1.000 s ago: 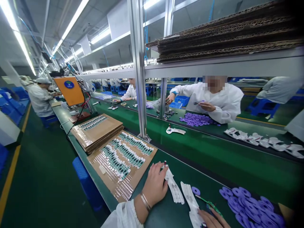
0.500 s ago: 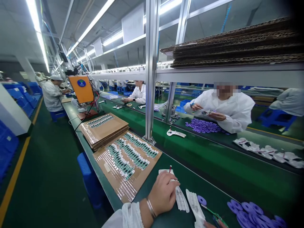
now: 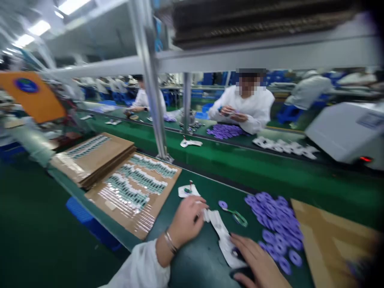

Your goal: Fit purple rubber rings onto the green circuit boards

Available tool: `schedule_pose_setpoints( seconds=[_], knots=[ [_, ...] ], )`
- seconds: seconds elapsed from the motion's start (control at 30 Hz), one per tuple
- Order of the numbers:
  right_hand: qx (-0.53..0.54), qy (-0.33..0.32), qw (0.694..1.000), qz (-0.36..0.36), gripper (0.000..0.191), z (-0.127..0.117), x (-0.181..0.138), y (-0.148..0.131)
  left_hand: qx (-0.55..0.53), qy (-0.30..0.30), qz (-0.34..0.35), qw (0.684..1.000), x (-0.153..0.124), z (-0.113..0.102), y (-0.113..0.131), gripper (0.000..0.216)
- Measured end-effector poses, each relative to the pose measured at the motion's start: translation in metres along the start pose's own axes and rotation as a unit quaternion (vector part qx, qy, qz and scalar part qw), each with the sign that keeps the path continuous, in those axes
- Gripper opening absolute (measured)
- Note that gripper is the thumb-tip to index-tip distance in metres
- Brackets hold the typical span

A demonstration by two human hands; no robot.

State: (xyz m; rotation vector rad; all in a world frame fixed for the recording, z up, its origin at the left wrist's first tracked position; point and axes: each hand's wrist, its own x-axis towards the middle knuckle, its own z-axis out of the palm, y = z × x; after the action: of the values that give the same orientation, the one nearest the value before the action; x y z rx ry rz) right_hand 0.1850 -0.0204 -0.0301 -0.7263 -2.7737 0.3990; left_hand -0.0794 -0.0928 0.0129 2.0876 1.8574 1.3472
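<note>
White strip [image 3: 221,235] lies slanted on the green surface [image 3: 207,272], and both hands of the person are on it. The left hand [image 3: 187,222] has the fingers curled together, and they touch the upper end of the strip, but the blur does not let me tell if they really grip it. A silver bangle [image 3: 170,242] is on this wrist, and a white sleeve [image 3: 139,268] covers the arm. The right hand [image 3: 258,260] is with the fingers stretched and a little open, over the lower end of the strip, and it seems to hold nothing. Just above the left hand is a small white piece [image 3: 188,191] with a thin red-tipped item standing on it. Right of the strip lie one purple ring [image 3: 222,204] and a green tool [image 3: 239,219], and beyond them is a large pile of purple rings [image 3: 274,228], next to a brown cardboard sheet [image 3: 327,236]. On the left side, cardboard trays [image 3: 133,188] carry rows of small green and white parts. Across the line, a co-worker [image 3: 244,108] holds something small with both hands.
</note>
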Motion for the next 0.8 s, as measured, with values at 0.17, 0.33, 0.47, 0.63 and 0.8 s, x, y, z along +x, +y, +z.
schedule_pose_setpoints(
  seconds=[0.17, 0.33, 0.47, 0.63, 0.8],
  knots=[
    [-0.001, 0.006, 0.996, 0.087, 0.039, -0.043, -0.011, 0.001, 0.048, -0.043, -0.023, 0.998, 0.013, -0.011, -0.021, 0.024],
    [-0.010, 0.023, 0.988, 0.153, 0.028, -0.070, -0.015, 0.026, 0.049, -0.101, 0.014, 0.994, 0.014, 0.002, -0.013, 0.021],
    [-0.001, 0.016, 0.984, 0.177, 0.025, -0.067, 0.026, 0.029, 0.009, -0.204, 0.074, 0.976, 0.021, 0.029, 0.009, 0.022],
    [-0.011, 0.015, 0.993, 0.116, 0.013, -0.037, 0.090, 0.018, 0.027, -0.180, 0.070, 0.981, 0.042, 0.051, 0.016, 0.020],
    [0.061, 0.062, 0.984, 0.158, 0.017, -0.035, 0.085, 0.025, 0.077, -0.182, 0.020, 0.980, 0.061, 0.055, 0.000, 0.016]
  ],
)
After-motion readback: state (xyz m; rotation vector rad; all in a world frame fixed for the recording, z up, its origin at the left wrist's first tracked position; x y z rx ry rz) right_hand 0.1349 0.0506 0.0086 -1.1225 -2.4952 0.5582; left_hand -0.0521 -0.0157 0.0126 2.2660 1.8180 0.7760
